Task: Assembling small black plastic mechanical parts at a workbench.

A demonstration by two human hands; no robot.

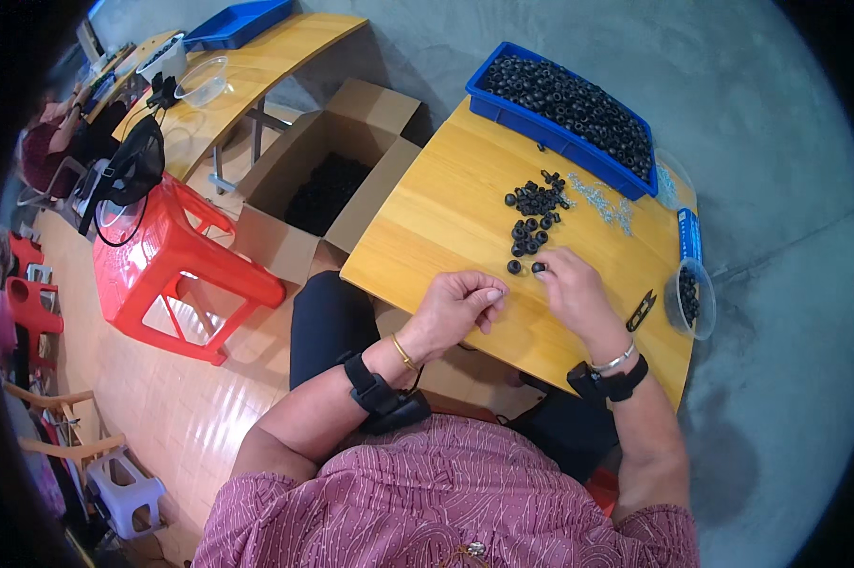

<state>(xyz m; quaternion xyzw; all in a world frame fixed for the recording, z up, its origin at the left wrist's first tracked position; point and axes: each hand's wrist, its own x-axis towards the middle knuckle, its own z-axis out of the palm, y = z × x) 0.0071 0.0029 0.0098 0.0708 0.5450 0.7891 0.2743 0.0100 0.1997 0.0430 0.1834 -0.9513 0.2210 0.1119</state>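
This looks like a small assembly workshop: a blue tray [560, 144] heaped with small black parts [578, 109] stands on a wooden table [436, 213], with little silver pieces [602, 204] spread nearby. A cardboard box [370, 194] beside it holds more black pieces [328, 194]. Another person [53, 151] sits near a second table [280, 45], beyond a red plastic stool [148, 246].

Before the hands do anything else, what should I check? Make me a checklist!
1. Right hand by a black piece: ok, its fingertips are there.
2. Left hand holding something: cannot tell; the fingers hide it.
3. Tray has black pieces: ok, heaped.
4. Pins tidy: not ok, scattered loose on the table.
5. Snips out of both hands: ok.
6. Tub fully on the table: cannot tell; it overlaps the edge in view.
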